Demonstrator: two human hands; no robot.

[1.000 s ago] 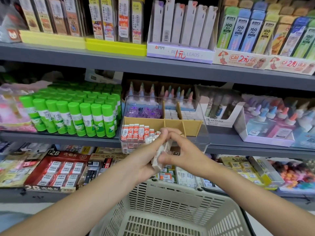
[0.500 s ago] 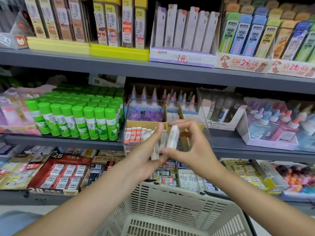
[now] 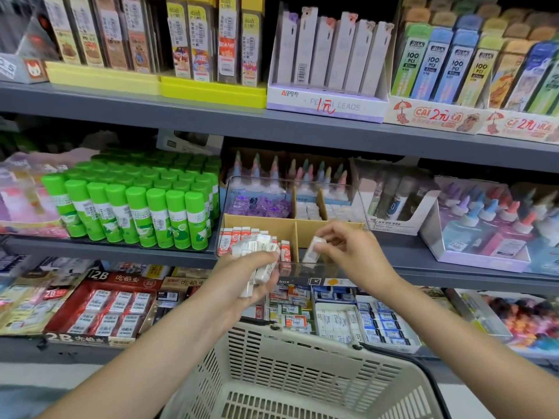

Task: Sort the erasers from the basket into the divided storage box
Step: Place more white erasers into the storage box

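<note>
White eraser (image 3: pixel 313 248) pinched in right hand's (image 3: pixel 354 252) grip.

Single head-worn wide-angle view, forward and down, close on the shelves (image 3: pixel 302 128) (basket (image 3: pixel 302 373) at bottom edge)

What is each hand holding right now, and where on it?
Left hand grips a bundle of white erasers around their middle. Right hand pinches one eraser by its upper end.
</note>
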